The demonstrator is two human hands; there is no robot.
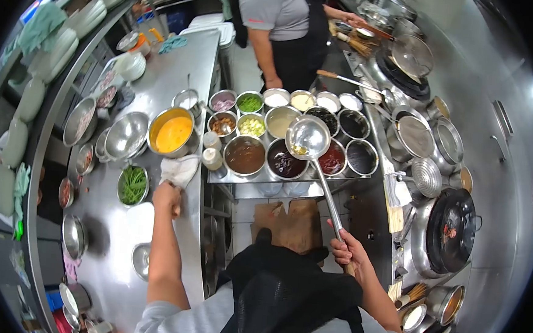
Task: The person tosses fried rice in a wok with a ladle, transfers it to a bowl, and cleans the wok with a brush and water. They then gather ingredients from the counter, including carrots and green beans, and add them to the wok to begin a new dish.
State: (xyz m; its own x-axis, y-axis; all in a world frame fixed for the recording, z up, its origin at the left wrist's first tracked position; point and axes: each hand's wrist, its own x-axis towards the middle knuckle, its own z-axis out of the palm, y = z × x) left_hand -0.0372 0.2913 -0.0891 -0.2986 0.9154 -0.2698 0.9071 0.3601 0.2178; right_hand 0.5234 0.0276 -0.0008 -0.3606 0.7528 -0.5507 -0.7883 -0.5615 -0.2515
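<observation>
My right hand (pixel 348 251) is wrapped around the handle of a long metal ladle (pixel 310 136). Its bowl hangs over the pots of sauce, with a little yellowish liquid inside. On the left counter, my left hand (pixel 168 198) is closed at the lower edge of a crumpled white cloth (pixel 179 171), which it appears to grip. Just beyond the cloth stands a pot of orange-yellow liquid (pixel 174 133). A bowl of cut green vegetables (pixel 133 186) sits left of that hand. Below the ladle are a pot of dark sauce (pixel 286 158) and a pot of red sauce (pixel 331 158).
Two squeeze bottles (pixel 211 157) stand at the counter's edge. A wok (pixel 452 230) with food bits sits at the right, beside a perforated skimmer (pixel 426 176). Another person (pixel 281 27) in a dark apron stands beyond the sauce station. Cardboard (pixel 287 223) covers the floor.
</observation>
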